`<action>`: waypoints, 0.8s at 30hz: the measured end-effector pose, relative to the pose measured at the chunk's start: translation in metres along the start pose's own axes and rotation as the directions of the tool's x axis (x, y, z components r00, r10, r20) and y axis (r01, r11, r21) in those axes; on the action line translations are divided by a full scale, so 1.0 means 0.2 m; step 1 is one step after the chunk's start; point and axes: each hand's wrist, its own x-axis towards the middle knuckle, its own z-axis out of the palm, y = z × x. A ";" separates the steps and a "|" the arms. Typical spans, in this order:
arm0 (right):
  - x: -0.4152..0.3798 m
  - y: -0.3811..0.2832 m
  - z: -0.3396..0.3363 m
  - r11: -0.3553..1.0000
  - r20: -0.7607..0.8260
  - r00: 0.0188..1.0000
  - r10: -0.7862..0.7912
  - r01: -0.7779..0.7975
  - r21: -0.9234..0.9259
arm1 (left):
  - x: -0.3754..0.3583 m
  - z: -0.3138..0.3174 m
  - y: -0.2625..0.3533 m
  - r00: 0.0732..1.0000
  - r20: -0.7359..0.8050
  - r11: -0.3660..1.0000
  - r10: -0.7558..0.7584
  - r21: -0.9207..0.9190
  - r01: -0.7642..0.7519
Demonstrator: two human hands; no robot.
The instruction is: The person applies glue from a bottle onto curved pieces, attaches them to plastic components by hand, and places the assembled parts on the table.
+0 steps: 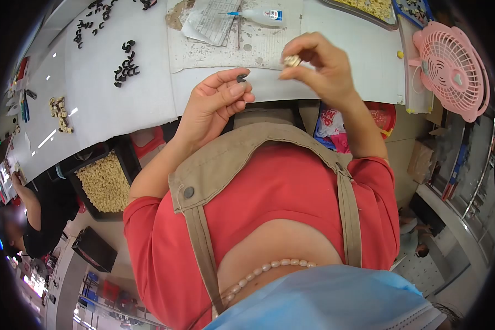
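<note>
My left hand (223,99) pinches a small black curved piece (241,78) between thumb and fingertips, just above the table's front edge. To the right, my right hand (319,66) is closed on a small cream-coloured piece (292,61), with thumb and index finger at its sides. The two pieces are apart. Beyond the hands lies a stained board (283,41), bearing a white glue bottle (263,16) with a blue tip, a thin stick (238,33) and a printed paper (212,22) under clear plastic.
Black pieces (127,69) and cream pieces (59,113) lie on the left of the table (148,99). A pink fan (451,69) stands right, near a tray of yellowish pieces (368,10). Below left is a crate of cream pieces (104,181); a co-worker (49,203) sits far left.
</note>
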 end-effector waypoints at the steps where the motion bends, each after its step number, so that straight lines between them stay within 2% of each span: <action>1: -0.02 0.01 0.04 0.999 0.024 0.999 0.022 -0.021 -0.029 | -0.01 0.01 0.00 1.000 -0.005 1.000 -0.004 0.011 0.004; 4: -0.03 0.04 0.15 0.990 -0.069 0.987 -0.143 0.143 -0.005 | -0.02 0.02 -0.01 1.000 -0.018 0.999 0.020 0.047 -0.019; 7: 0.03 0.02 0.16 0.883 0.025 0.919 -0.393 0.385 -0.268 | -0.03 0.00 -0.01 0.999 -0.027 0.998 0.023 0.061 -0.021; 11: 0.04 0.00 0.20 0.939 0.039 0.948 -0.317 0.319 -0.129 | -0.05 -0.02 0.00 1.000 0.008 1.000 -0.010 -0.009 0.010; 13: 0.04 0.02 0.22 0.962 0.049 0.961 -0.271 0.273 -0.023 | -0.05 -0.02 0.01 0.994 0.097 0.994 -0.046 -0.091 0.055; 16: 0.05 0.05 0.29 0.937 0.039 0.986 -0.161 0.141 0.321 | -0.06 -0.02 0.01 0.976 0.208 0.977 -0.067 -0.186 0.107; 20: 0.05 0.08 0.35 0.893 0.014 0.990 -0.141 0.121 0.433 | -0.06 -0.04 0.00 0.966 0.246 0.963 -0.079 -0.231 0.137; 24: 0.05 0.10 0.38 0.852 0.001 0.991 -0.131 0.112 0.511 | -0.05 -0.08 -0.02 0.957 0.263 0.966 -0.124 -0.189 0.177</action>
